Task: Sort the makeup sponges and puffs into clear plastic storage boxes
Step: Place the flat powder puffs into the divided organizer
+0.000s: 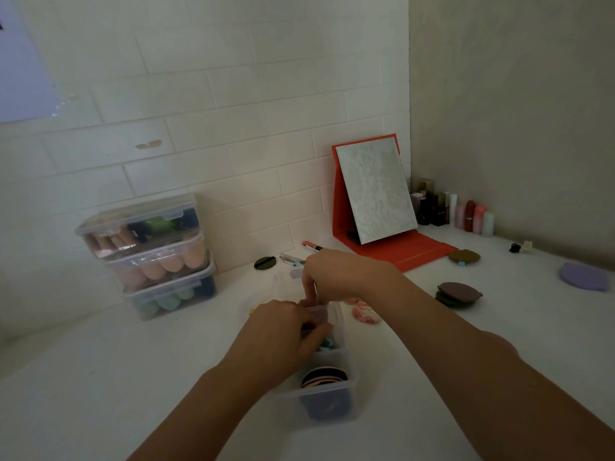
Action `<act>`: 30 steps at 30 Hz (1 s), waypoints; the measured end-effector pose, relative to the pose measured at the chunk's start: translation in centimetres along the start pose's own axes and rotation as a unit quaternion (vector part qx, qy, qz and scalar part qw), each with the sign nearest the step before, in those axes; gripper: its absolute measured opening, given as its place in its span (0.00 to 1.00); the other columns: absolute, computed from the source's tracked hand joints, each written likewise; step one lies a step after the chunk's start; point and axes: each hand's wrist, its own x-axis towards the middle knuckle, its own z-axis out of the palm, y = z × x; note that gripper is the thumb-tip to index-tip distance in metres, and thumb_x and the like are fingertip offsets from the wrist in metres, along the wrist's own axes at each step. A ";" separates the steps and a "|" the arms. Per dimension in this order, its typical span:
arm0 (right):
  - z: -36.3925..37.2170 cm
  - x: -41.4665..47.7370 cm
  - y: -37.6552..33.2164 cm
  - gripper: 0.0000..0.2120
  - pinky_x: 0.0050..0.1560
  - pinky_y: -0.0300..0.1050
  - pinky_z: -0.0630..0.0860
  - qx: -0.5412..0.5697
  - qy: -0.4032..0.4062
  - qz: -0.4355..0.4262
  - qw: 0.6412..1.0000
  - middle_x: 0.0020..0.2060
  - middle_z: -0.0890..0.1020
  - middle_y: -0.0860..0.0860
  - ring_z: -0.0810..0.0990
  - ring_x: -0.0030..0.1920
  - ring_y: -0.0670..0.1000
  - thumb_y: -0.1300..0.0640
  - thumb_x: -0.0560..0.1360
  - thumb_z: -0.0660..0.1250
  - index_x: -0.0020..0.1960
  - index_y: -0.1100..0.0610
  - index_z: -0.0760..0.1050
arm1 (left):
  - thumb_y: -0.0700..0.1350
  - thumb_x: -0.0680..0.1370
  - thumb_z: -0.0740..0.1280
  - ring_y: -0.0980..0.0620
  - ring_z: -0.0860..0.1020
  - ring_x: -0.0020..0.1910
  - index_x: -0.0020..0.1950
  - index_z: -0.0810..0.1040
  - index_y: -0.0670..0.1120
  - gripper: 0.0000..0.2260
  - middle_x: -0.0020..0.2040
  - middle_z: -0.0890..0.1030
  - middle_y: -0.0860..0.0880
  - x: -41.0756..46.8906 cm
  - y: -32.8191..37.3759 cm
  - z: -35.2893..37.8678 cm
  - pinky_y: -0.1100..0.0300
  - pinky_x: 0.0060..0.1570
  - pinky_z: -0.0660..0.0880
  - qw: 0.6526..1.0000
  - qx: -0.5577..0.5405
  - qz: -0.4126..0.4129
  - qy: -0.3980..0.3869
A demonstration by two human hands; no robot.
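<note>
White counter (133, 377), lower centre: left hand (286, 331) and right hand (336, 272) curl fingers into open box (352, 364), packing puffs; grip cannot be told. Next, likely: fetch loose puffs (459, 292), right.

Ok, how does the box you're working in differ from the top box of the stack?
The open box has no lid on; the top stacked box is lidded. The open box sits on the countertop; the top stacked box rests on two other boxes. The open box holds flat round puffs; the top stacked box shows peach sponges. Both are clear plastic.
</note>
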 end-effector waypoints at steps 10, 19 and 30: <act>-1.0 -1.1 0.3 0.13 0.31 0.35 0.63 -0.025 -0.126 -0.003 0.992 0.39 0.74 0.52 0.69 0.33 0.45 0.63 0.78 0.57 0.58 0.63 0.75 | 0.56 0.75 0.65 0.64 0.68 0.53 0.57 0.76 0.57 0.12 0.55 0.70 0.62 -0.4 -0.2 0.2 0.71 0.55 0.66 0.995 -0.090 0.007 0.040; -3.6 -2.8 3.2 0.08 0.40 0.34 0.75 0.215 -0.047 0.051 0.974 0.42 0.84 0.50 0.80 0.38 0.44 0.59 0.75 0.67 0.52 0.59 0.80 | 0.62 0.76 0.60 0.65 0.71 0.52 0.65 0.70 0.59 0.19 0.60 0.76 0.60 -0.2 -0.8 0.8 0.78 0.44 0.62 0.994 -0.112 -0.009 -0.016; -1.4 -4.0 5.2 0.22 0.61 0.47 0.75 0.089 -0.169 0.286 0.939 0.55 0.81 0.55 0.80 0.55 0.53 0.49 0.74 0.69 0.61 0.63 0.74 | 0.61 0.75 0.61 0.64 0.70 0.51 0.64 0.70 0.58 0.18 0.59 0.76 0.59 -0.2 -0.9 1.1 0.77 0.44 0.63 0.992 -0.121 -0.026 -0.015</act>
